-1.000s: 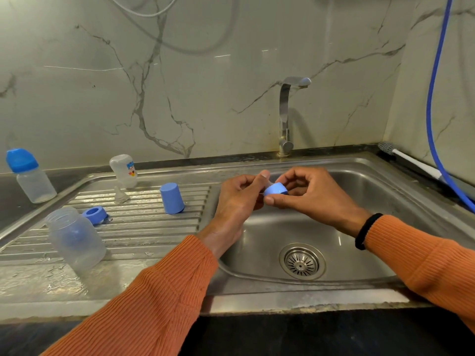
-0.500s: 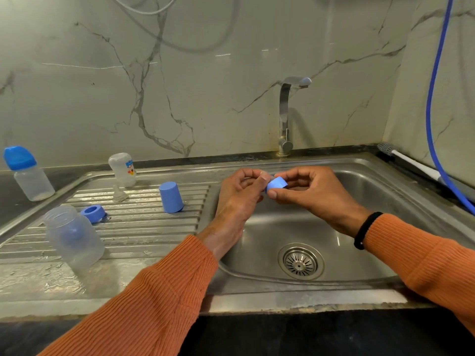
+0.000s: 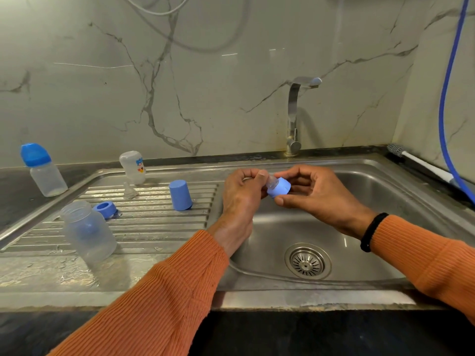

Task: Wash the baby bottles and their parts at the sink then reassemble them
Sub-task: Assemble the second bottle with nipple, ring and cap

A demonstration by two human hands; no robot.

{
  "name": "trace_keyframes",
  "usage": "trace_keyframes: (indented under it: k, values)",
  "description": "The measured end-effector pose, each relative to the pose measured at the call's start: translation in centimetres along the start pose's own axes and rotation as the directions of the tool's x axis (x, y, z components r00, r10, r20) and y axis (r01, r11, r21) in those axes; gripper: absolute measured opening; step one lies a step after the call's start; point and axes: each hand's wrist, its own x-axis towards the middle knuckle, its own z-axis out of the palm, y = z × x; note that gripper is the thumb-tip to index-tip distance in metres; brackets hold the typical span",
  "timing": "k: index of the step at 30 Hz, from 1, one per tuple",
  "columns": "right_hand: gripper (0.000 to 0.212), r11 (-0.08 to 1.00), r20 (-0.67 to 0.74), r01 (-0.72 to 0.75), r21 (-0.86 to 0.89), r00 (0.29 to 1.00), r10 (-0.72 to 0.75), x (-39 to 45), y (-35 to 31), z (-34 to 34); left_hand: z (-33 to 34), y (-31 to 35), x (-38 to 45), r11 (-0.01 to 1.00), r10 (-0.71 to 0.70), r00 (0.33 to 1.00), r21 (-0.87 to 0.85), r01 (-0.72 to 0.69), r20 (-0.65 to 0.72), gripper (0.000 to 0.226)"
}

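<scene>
Near: clear bottle [image 3: 88, 233] on drainboard [image 3: 154, 227]. Over sink [image 3: 372, 227], right hand [image 3: 312, 195] grips blue ring [image 3: 280, 188]; left hand [image 3: 243, 192] pinches clear teat [image 3: 272, 183] in it. Far: small bottle [image 3: 133, 167], cartoon print, text unreadable.

Left hand [image 3: 241, 194] fingers cover the clear teat's [image 3: 272, 183] tip; blue hose [image 3: 446, 98] and white cable [image 3: 156, 9] cut off at top edge; small bottle's [image 3: 133, 167] print illegible
</scene>
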Motion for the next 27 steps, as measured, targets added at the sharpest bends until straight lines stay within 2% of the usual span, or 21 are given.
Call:
trace_keyframes:
  k: [4, 6, 8, 9, 12, 14, 17, 19, 22, 25, 27]
  values:
    - [0.048, 1.0, 0.017, 0.01, -0.014, 1.0, -0.009, 0.1, 0.0, 0.2, 0.0, 0.0, -0.2, 0.999, -0.037, 0.999, -0.037, 0.036, -0.01, 0.019]
    - [0.045, 1.0, -0.004, 0.022, -0.009, 1.0, -0.022, 0.1, -0.1, 0.3, -0.2, -0.3, 0.0, 0.996, 0.082, 0.996, 0.046, -0.081, -0.018, 0.015]
    - [0.042, 0.999, -0.049, 0.043, -0.003, 0.998, -0.043, 0.0, -0.1, 0.0, -0.4, -0.4, 0.2, 0.963, 0.226, 0.972, 0.134, -0.233, 0.061, 0.013]
    - [0.042, 0.999, -0.063, 0.054, 0.002, 0.997, -0.054, -0.1, -0.1, -0.2, -0.5, -0.2, 0.2, 0.959, 0.24, 0.965, 0.129, -0.253, 0.108, 0.013]
    - [0.045, 0.997, -0.093, 0.081, 0.006, 0.992, -0.08, -0.2, 0.3, -0.7, -0.7, 0.3, 0.3, 0.978, 0.169, 0.964, 0.084, -0.189, 0.203, 0.018]
    - [0.047, 0.996, -0.117, 0.092, 0.001, 0.989, -0.091, 0.0, 0.5, -0.9, -0.6, 0.3, 0.2, 0.986, 0.115, 0.972, 0.097, -0.137, 0.204, 0.029]
    - [0.049, 0.993, -0.097, 0.112, -0.021, 0.989, -0.114, 0.2, 0.4, -1.1, -0.8, 0.2, 0.2, 0.971, 0.141, 0.957, 0.154, -0.184, 0.252, 0.029]
    - [0.049, 0.993, -0.081, 0.111, -0.032, 0.99, -0.113, 0.1, 0.4, -0.9, -0.9, 0.0, 0.1, 0.945, 0.197, 0.936, 0.198, -0.261, 0.293, 0.021]
    - [0.047, 0.994, -0.076, 0.09, -0.061, 0.993, -0.095, 0.0, 0.3, -0.7, -0.8, -0.4, 0.1, 0.897, 0.298, 0.917, 0.251, -0.364, 0.266, 0.017]
    - [0.044, 0.996, -0.107, 0.068, -0.055, 0.992, -0.074, 0.0, 0.3, -0.5, -0.7, -0.2, -0.3, 0.784, 0.444, 0.873, 0.386, -0.487, 0.201, 0.014]
    - [0.044, 0.997, -0.128, 0.052, -0.051, 0.99, -0.058, 0.0, 0.2, 0.0, -0.7, 0.0, -0.3, 0.689, 0.543, 0.821, 0.467, -0.555, 0.176, 0.013]
